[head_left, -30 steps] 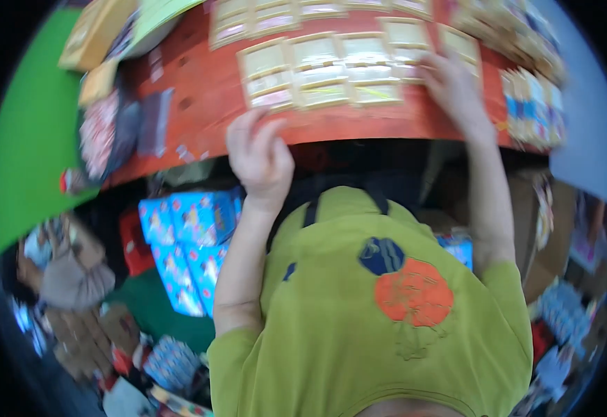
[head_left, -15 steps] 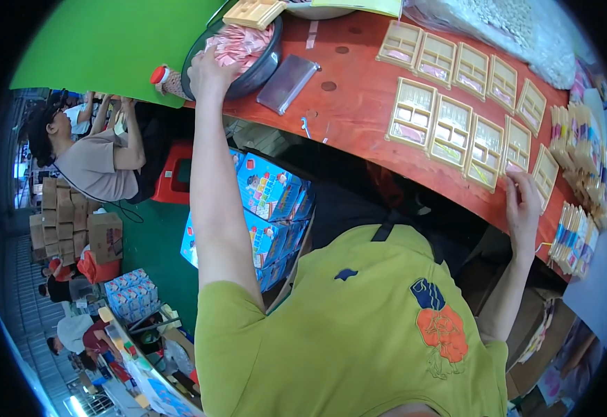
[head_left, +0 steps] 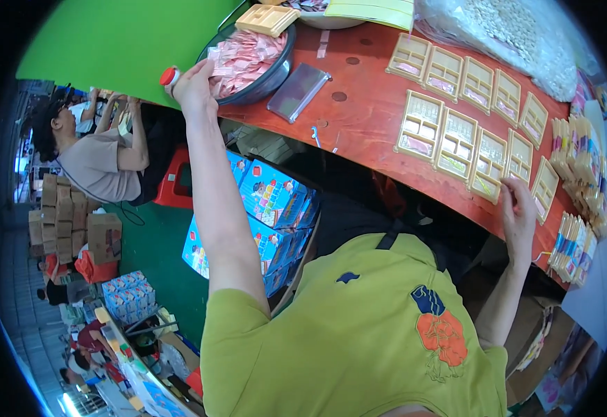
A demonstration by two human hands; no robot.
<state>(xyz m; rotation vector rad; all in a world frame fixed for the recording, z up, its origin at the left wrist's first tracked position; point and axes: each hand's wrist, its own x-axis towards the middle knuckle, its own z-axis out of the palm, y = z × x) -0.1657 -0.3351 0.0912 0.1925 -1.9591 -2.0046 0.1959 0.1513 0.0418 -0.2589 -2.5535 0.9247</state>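
My left hand (head_left: 196, 87) is at the left rim of a dark round basin (head_left: 265, 87) heaped with pink packets (head_left: 244, 59). Its fingers are drawn together; whether a packet is between them I cannot make out. Close beside it shows the red cap (head_left: 169, 76) of a small bottle. My right hand (head_left: 517, 212) rests by the table's front edge, fingers loosely bent and apart, close to a beige compartment tray (head_left: 519, 158). Two rows of such trays lie on the table, several with a pink packet inside, such as the near-left tray (head_left: 420, 125).
Another beige tray (head_left: 267, 19) lies across the basin's rim. A clear flat case (head_left: 298, 92) and a small blue tool (head_left: 315, 135) lie on the red table (head_left: 366, 125). Stacked filled trays (head_left: 571, 247) stand at right, below a plastic bag (head_left: 501, 35) of white pieces. Blue boxes (head_left: 276, 194) stand below.
My left hand has drawn back from the pink packets to the basin's left rim. My right hand has shifted slightly toward me, off the tray. The whole view has turned a little.
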